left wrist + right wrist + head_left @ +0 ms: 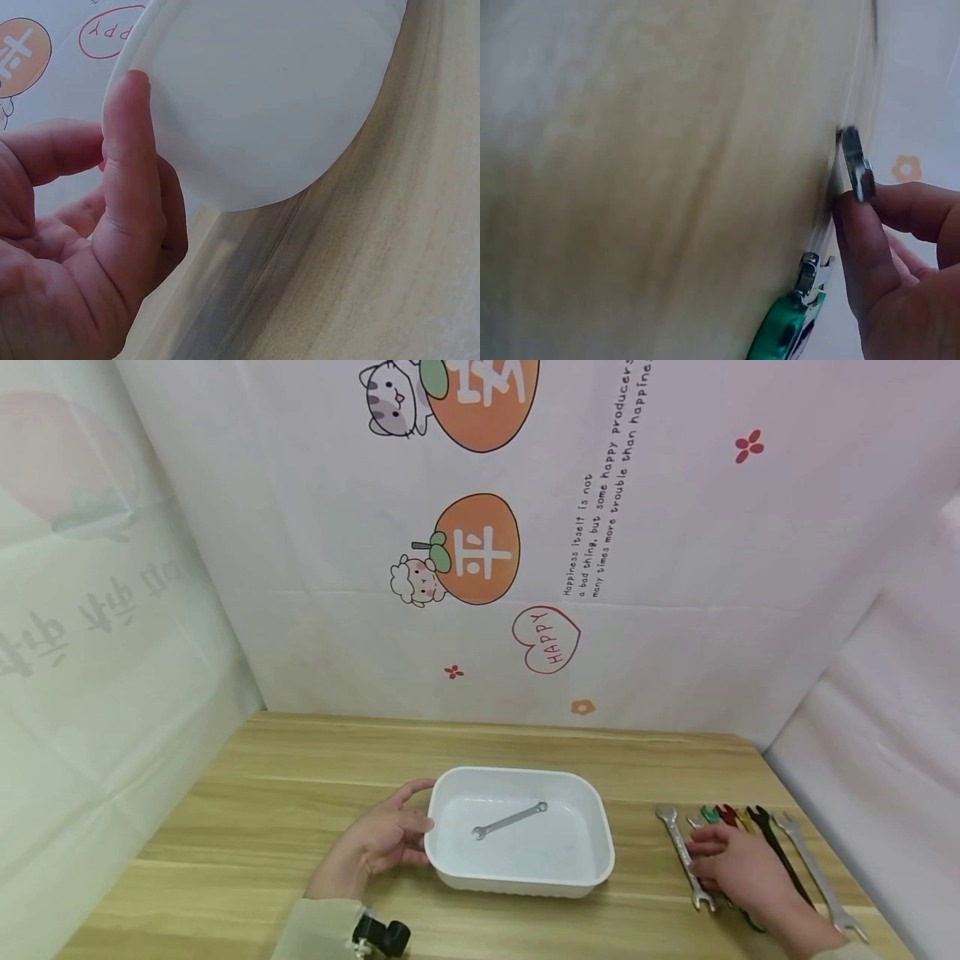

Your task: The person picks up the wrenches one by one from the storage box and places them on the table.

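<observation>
A white rectangular tray stands on the wooden table, and a small silver combination wrench lies inside it. My left hand holds the tray's left end, thumb at the rim and another finger round the far corner. Over on the right, my right hand pinches the leftmost silver wrench between thumb and finger. That wrench's end shows above the fingertips in the right wrist view. Just beside it sits a green wrench; the right hand partly hides the neighbouring wrenches in the head view.
Right of the held wrench lie a red wrench, a black wrench and a long silver wrench near the table's right edge. A printed white cloth hangs behind the wooden table.
</observation>
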The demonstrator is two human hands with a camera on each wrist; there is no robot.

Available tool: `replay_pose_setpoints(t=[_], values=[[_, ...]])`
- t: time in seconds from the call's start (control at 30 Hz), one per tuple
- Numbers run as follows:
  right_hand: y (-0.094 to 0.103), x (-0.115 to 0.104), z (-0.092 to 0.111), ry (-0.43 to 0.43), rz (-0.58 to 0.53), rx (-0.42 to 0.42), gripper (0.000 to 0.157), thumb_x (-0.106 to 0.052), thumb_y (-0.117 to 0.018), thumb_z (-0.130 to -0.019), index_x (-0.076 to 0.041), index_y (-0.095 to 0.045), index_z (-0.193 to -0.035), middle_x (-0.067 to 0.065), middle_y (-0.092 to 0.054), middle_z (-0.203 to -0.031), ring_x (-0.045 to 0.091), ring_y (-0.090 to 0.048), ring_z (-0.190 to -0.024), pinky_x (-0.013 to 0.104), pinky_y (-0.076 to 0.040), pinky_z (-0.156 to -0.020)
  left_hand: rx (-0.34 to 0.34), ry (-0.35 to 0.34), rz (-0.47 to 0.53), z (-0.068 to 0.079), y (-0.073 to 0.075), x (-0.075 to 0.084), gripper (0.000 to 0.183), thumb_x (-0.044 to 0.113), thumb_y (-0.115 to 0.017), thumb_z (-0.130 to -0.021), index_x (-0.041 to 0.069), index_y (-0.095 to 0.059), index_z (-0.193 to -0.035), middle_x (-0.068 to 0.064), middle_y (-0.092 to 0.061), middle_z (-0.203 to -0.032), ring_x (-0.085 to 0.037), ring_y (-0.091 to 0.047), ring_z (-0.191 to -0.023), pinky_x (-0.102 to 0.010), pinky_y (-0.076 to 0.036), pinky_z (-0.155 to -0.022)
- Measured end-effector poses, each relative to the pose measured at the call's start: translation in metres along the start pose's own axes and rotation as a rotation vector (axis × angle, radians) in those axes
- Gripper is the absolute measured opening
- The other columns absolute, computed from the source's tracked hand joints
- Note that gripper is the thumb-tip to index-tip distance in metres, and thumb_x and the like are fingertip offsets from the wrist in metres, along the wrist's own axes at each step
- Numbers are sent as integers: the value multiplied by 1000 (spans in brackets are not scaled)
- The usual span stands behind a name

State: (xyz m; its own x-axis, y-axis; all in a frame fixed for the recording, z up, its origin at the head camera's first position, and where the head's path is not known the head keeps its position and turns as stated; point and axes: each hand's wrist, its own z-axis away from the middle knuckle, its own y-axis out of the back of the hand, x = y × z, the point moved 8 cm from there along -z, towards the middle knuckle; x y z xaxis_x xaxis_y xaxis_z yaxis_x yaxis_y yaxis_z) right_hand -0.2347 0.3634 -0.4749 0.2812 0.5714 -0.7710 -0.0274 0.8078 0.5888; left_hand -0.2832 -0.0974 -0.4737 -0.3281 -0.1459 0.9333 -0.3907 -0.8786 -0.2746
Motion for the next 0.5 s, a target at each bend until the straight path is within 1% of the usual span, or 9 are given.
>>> replay_pose_setpoints(t=[0.07,0.1,0.13,0.2,0.27,0.33,0.4,0.5], values=[[3,-4,1,10,66,15,48,-5,-71,-88,12,-52,-128,19,-68,-111,26,-67,-90,36,-59,-67,0,0,2,0,0,0,72,-6,-56,-89,11,-28,-153,-10,-57,-82,-25,-63,-69,-34,-59,-57],[4,-7,2,21,80,19,48,-7,-70,-89,12,-52,-128,19,-67,-111,26,-67,-90,36,-59,-67,2,0,1,1,0,0,72,-6,-56,-89,11,-28,-153,-11,-57,-82,-25,-63,-69,-34,-59,-57],[4,-10,3,28,66,14,49,-10,-69,-91,13,-51,-130,20,-66,-113,27,-67,-92,36,-59,-69,2,-1,0,1,-1,1,72,-6,-56,-89,11,-28,-153,-11,-57,-82,-25,-63,-69,-34,-59,-57],[2,-15,4,38,-20,-12,52,-14,-65,-95,13,-47,-135,25,-62,-121,29,-66,-99,37,-60,-74,5,0,-1,1,-1,2,72,-6,-56,-89,11,-28,-153,-11,-57,-82,-25,-63,-69,-35,-59,-58],[-3,-19,4,51,-174,-54,53,-13,-60,-99,16,-41,-139,29,-57,-128,32,-64,-105,39,-59,-82,6,1,-2,1,-1,2,72,-6,-56,-89,11,-28,-153,-11,-57,-82,-25,-63,-69,-35,-59,-58],[-11,-20,3,38,-312,-108,54,-11,-57,-101,18,-36,-140,31,-55,-130,34,-62,-110,41,-56,-88,6,1,-4,2,-1,3,72,-6,-56,-89,11,-28,-153,-11,-57,-81,-25,-63,-69,-35,-59,-58],[-17,-19,2,30,-368,-135,51,-8,-56,-101,20,-36,-139,30,-57,-127,34,-62,-110,42,-55,-90,7,3,-4,1,-1,2,72,-6,-56,-89,12,-28,-153,-11,-57,-80,-25,-63,-69,-35,-59,-58],[-20,-14,0,-1,-371,-139,49,-5,-56,-100,21,-37,-137,28,-60,-123,32,-62,-109,42,-55,-90,3,6,-4,1,-1,1,72,-6,-56,-89,12,-28,-153,-11,-58,-80,-24,-63,-69,-34,-59,-58]])
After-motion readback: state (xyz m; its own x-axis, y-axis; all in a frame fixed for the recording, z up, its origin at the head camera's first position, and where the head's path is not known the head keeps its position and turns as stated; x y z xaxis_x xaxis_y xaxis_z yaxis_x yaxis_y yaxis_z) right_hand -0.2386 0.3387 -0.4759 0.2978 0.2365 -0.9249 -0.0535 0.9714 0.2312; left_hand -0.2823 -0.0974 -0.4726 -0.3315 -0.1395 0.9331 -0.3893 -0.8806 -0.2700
